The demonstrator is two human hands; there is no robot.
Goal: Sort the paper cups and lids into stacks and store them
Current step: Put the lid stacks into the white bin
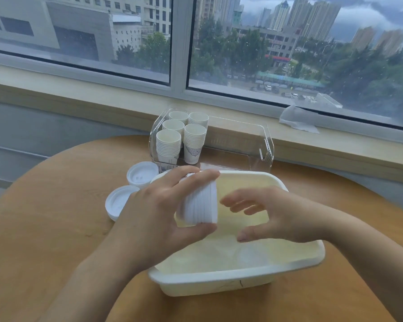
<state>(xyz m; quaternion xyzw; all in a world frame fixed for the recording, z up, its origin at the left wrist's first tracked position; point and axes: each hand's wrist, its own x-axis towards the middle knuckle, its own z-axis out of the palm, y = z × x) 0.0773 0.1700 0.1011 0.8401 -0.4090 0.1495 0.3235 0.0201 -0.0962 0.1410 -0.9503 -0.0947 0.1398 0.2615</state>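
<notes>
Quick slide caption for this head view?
Left hand grips lid stack over white tub; right hand open beside it.

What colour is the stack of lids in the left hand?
White, in the head view: stack of lids, left hand.

Left forearm enters from lower left of frame, angled up toward centre. Left hand (163, 205) sits mid-frame, fingers curled over the top and thumb under the bottom of a stack of lids (200, 201), gripping it on edge. Right forearm enters from right edge. Right hand (272, 214) centre-right, fingers spread and loosely bent, holding nothing, fingertips pointing toward the left hand.
</notes>
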